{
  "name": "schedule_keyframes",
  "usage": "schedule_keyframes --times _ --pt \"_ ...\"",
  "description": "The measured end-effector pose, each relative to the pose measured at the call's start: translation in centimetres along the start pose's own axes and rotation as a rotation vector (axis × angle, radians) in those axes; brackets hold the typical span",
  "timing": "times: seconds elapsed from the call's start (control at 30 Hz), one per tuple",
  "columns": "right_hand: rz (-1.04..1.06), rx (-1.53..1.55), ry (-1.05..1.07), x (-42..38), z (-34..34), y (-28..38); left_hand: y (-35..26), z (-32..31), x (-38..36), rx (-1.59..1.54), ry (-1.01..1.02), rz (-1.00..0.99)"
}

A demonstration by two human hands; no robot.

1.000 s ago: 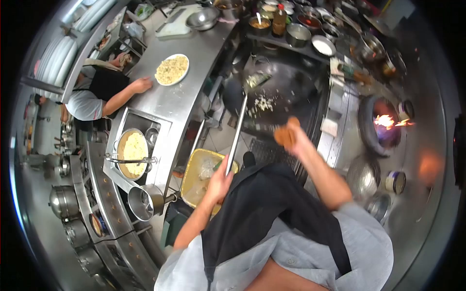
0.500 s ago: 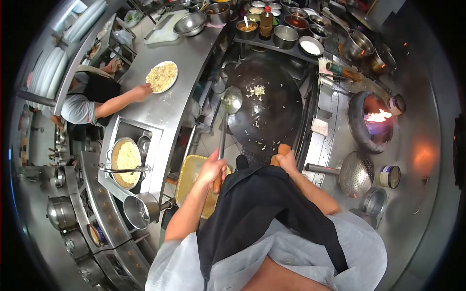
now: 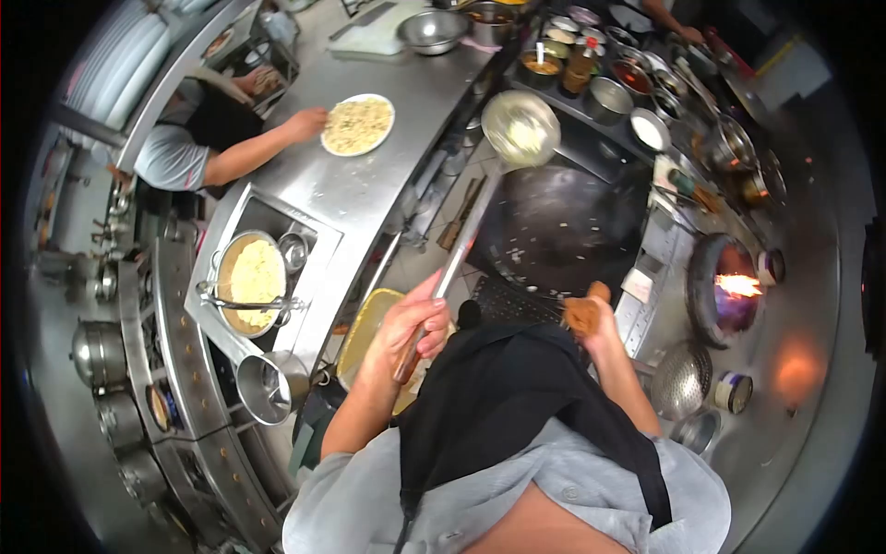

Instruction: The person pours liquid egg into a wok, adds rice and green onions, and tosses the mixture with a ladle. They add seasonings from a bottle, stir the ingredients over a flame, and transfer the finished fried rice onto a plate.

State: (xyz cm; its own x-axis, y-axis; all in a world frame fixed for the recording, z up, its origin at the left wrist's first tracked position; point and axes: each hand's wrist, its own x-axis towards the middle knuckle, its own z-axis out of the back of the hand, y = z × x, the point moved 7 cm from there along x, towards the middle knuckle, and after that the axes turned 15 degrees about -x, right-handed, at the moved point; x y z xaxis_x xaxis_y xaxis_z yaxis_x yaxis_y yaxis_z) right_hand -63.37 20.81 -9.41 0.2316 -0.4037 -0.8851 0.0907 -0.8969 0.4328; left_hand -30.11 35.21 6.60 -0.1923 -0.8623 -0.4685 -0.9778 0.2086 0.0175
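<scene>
My left hand (image 3: pixel 413 323) is closed around the wooden-ended handle of a long ladle (image 3: pixel 475 217). Its round bowl is raised near the far-left rim of the wok, slightly blurred, with pale yellowish food in it. My right hand (image 3: pixel 600 331) grips a folded brown cloth (image 3: pixel 581 316) at the near side of the wok; the wok handle inside it cannot be made out. The dark wok (image 3: pixel 563 222) is tilted on the stove, with scattered pale bits stuck inside. To the left, a white oval plate of pale fried food (image 3: pixel 358 126) lies on the steel counter.
Another person's hand (image 3: pixel 309 123) touches the plate's edge. A pot of yellow food (image 3: pixel 254 282) sits in the counter opening. Flames rise in a second wok (image 3: pixel 738 286) on the right, beside a perforated strainer (image 3: pixel 683 380). Seasoning bowls (image 3: pixel 609 100) line the back.
The ladle has risen forward and right, and its bowl now carries pale food. The clump in the wok is gone, leaving scattered bits. My right hand has shifted right; the view has turned.
</scene>
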Motion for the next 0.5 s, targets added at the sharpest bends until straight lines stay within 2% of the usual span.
schedule_keyframes --times 0.03,0.1,0.17,0.2,0.23,0.3,0.37,0.4,0.43,0.5 --pt "0.02 0.031 0.011 -0.9 -0.5 0.7 -2.1 -0.1 -1.2 0.166 -0.035 -0.11" --pt "0.092 0.107 -0.316 -4.7 -0.6 2.8 -6.6 1.1 -2.5 0.531 -0.231 -0.38" --pt "0.164 0.156 -0.409 -7.4 -0.9 4.8 -10.5 2.2 -3.6 1.046 -0.526 -0.583" --pt "0.186 0.095 -0.151 -5.7 2.0 5.0 -12.2 3.4 -3.4 1.225 -0.627 -0.673" --pt "0.215 0.128 -0.182 -6.3 2.2 6.1 -13.9 4.6 -3.1 1.406 -0.725 -0.765" --pt "0.347 0.186 -0.373 -7.6 2.6 8.4 -16.4 6.6 -1.8 1.478 -0.786 -0.733" --pt "0.357 0.26 -0.554 -8.5 5.4 9.6 -18.1 8.5 -0.3 1.92 -0.92 -0.787" --pt "0.355 0.219 -0.482 -9.0 6.0 10.5 -18.4 9.3 0.4 1.929 -0.95 -0.768" --pt "0.398 0.259 -0.508 -9.4 6.6 11.2 -18.6 9.7 0.8 1.932 -0.954 -0.765" --pt "0.408 0.26 -0.427 -8.4 10.7 11.7 -18.6 10.0 1.6 1.921 -1.0 -0.77"
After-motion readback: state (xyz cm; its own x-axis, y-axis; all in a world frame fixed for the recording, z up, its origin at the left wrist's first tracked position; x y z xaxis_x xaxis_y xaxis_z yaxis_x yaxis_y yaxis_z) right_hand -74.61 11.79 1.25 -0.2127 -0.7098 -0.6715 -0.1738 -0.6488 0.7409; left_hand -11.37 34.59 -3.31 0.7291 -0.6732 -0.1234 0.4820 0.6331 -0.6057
